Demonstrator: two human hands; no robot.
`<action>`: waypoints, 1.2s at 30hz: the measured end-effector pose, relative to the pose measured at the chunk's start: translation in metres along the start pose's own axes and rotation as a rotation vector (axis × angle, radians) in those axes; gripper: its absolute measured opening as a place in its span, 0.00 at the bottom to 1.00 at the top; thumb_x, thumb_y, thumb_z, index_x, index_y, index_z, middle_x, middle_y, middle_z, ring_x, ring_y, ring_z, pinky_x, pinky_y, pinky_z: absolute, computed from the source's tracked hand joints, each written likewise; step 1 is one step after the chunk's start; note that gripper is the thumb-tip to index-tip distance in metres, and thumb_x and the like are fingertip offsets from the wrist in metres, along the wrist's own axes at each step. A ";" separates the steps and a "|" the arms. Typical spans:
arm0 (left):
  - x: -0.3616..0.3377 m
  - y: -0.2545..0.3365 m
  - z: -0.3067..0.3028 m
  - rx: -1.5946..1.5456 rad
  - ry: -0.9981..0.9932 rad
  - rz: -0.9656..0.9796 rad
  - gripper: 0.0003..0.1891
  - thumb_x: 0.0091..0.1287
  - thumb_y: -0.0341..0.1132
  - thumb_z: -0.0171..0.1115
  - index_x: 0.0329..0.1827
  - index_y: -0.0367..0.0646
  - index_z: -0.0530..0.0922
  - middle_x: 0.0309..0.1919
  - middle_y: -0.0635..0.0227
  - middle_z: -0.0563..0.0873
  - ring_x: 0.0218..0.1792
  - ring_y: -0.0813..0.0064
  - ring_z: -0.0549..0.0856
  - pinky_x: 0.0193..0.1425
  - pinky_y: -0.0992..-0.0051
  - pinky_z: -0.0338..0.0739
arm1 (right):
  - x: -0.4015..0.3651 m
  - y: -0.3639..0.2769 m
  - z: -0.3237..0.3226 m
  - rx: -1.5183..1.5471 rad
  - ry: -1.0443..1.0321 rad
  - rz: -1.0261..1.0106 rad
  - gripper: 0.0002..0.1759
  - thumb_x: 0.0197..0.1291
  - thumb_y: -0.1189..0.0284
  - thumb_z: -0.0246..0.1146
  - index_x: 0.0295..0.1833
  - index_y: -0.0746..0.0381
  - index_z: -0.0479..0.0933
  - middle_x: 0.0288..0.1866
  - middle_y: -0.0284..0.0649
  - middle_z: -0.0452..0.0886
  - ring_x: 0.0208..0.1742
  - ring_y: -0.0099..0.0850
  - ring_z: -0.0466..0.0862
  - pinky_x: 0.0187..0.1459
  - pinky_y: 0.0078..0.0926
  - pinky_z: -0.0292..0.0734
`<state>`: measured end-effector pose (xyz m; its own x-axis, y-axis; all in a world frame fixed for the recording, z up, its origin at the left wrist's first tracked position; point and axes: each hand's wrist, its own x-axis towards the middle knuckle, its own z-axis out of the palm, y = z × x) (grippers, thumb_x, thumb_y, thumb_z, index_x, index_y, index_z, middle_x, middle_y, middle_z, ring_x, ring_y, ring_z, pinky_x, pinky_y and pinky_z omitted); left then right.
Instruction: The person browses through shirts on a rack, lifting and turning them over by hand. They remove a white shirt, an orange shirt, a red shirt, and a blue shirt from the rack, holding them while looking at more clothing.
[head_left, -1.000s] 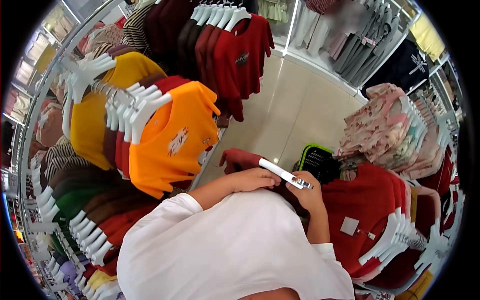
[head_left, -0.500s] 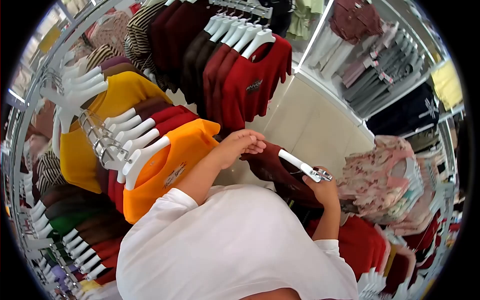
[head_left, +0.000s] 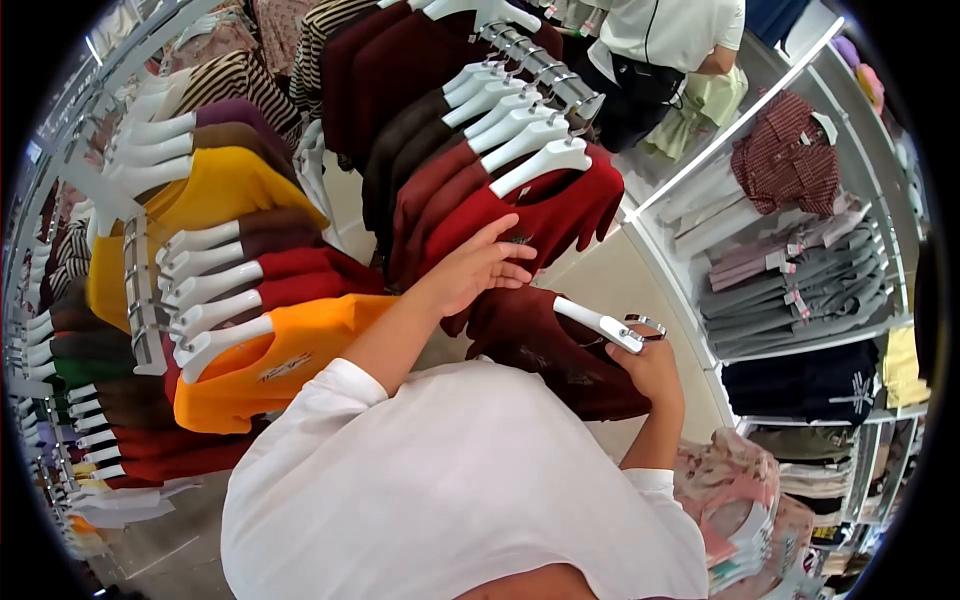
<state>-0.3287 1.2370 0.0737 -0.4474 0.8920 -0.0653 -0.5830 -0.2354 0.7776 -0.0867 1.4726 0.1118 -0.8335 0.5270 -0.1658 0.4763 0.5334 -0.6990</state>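
Observation:
A white hanger (head_left: 590, 322) with a dark maroon top (head_left: 540, 350) on it is in my right hand (head_left: 652, 368), whose fingers wrap round the hanger near its metal hook. My left hand (head_left: 478, 270) has its fingers spread and holds nothing; it is in front of a red top (head_left: 570, 215) hanging at the near end of a metal rail (head_left: 545, 68). Behind the red top hang brown and dark tops on white hangers. At the left an orange top (head_left: 285, 365) hangs below my left forearm.
Yellow, purple and red tops hang on a rail (head_left: 143, 290) at the left. A person in a white shirt (head_left: 665, 35) stands at the top. Shelves with grey trousers (head_left: 800, 290) line the right side. Pink floral garments (head_left: 725, 480) hang at the lower right.
The rail of red and brown tops now appears closer and the left rail further left. My left hand has risen and its fingers have spread. The person at the top has come into view.

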 end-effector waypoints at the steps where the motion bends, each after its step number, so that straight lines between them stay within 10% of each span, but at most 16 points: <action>1: 0.016 -0.001 0.003 -0.013 -0.015 0.024 0.37 0.77 0.40 0.50 0.82 0.47 0.41 0.63 0.57 0.76 0.54 0.67 0.82 0.63 0.66 0.75 | 0.011 0.002 -0.008 -0.021 -0.006 0.038 0.19 0.50 0.69 0.74 0.46 0.67 0.81 0.38 0.43 0.86 0.39 0.35 0.84 0.44 0.32 0.77; 4: 0.062 -0.005 0.005 -0.089 0.056 0.080 0.38 0.76 0.39 0.50 0.82 0.48 0.39 0.63 0.56 0.75 0.54 0.67 0.82 0.63 0.65 0.76 | 0.044 0.008 -0.031 -0.049 -0.076 0.053 0.17 0.51 0.68 0.74 0.43 0.66 0.82 0.38 0.43 0.85 0.39 0.36 0.84 0.44 0.33 0.77; 9: 0.119 -0.016 -0.009 -0.299 0.136 0.177 0.16 0.74 0.38 0.53 0.62 0.46 0.73 0.62 0.57 0.79 0.57 0.62 0.82 0.64 0.61 0.76 | 0.091 0.022 -0.060 -0.117 -0.118 0.023 0.14 0.50 0.69 0.74 0.40 0.64 0.82 0.38 0.45 0.84 0.40 0.42 0.84 0.44 0.36 0.77; 22: 0.129 -0.009 0.022 -0.238 0.033 0.304 0.28 0.77 0.43 0.48 0.77 0.44 0.60 0.70 0.55 0.72 0.62 0.58 0.79 0.68 0.58 0.72 | 0.158 0.045 -0.141 -0.200 -0.093 -0.166 0.13 0.53 0.74 0.68 0.45 0.65 0.82 0.42 0.45 0.83 0.43 0.42 0.82 0.47 0.33 0.76; 31: 0.093 -0.026 0.036 -0.068 0.235 0.208 0.39 0.69 0.48 0.64 0.79 0.45 0.58 0.62 0.57 0.80 0.54 0.65 0.84 0.60 0.61 0.78 | 0.185 0.055 -0.194 -0.374 0.022 -0.164 0.15 0.51 0.77 0.64 0.46 0.63 0.82 0.46 0.48 0.83 0.48 0.47 0.82 0.52 0.38 0.74; 36: 0.043 -0.054 0.023 -0.011 0.276 0.185 0.42 0.67 0.46 0.68 0.78 0.39 0.57 0.65 0.56 0.76 0.59 0.62 0.81 0.62 0.61 0.78 | 0.209 0.017 -0.196 -0.204 -0.098 -0.008 0.16 0.49 0.78 0.63 0.46 0.67 0.81 0.36 0.39 0.81 0.39 0.31 0.80 0.44 0.30 0.74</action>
<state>-0.3007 1.2971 0.0437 -0.7120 0.6962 -0.0919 -0.4816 -0.3889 0.7854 -0.1976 1.7215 0.2019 -0.8558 0.4610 -0.2347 0.5083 0.6652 -0.5470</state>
